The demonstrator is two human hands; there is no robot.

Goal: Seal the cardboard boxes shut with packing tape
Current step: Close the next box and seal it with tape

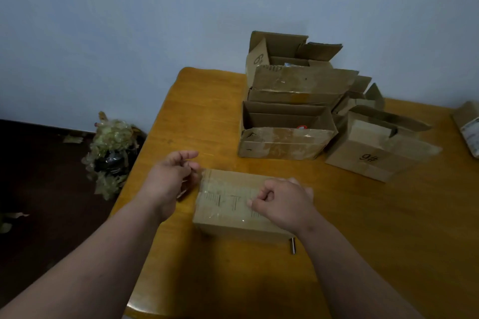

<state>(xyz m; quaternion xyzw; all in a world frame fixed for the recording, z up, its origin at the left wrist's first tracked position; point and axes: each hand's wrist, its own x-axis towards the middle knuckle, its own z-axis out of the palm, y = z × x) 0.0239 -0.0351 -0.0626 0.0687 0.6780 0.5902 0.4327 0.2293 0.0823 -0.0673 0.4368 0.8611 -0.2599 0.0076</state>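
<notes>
Plain blue-grey wall (129, 21), dark floor at left, orange-brown wooden table (363, 228) with a rounded corner.

Closed cardboard box (228, 204) lies flat on the table between and under both hands, clear glossy tape (207, 189) over its top and printed lines showing through. Left hand (168, 179) sits at the box's left end, fingers curled, thumb and fingertips pinched at the tape edge by the top-left corner; whether it really has the tape end, cannot tell. Right hand (282, 202) rests on the box's right half, fingers curled into a loose fist, knuckles down on the taped top; nothing visible inside the grip.

Just below the right wrist, touching the box's near right corner: small dark metal cylinder (293, 245) on the table.

Beyond the right hand, further up the table: open box (282, 142) with old tape on its front flap, something red-white inside. Behind it a stack of open boxes (293, 80), one flap marked "6#". Right of the right hand, further back: box marked "9#" (373, 158), flaps up. Far right edge, well apart: part of a labelled parcel (469, 127).

Left of the left hand, off the table, on the floor: heap of crumpled used tape (111, 153) around a dark object, loose scraps nearby.
</notes>
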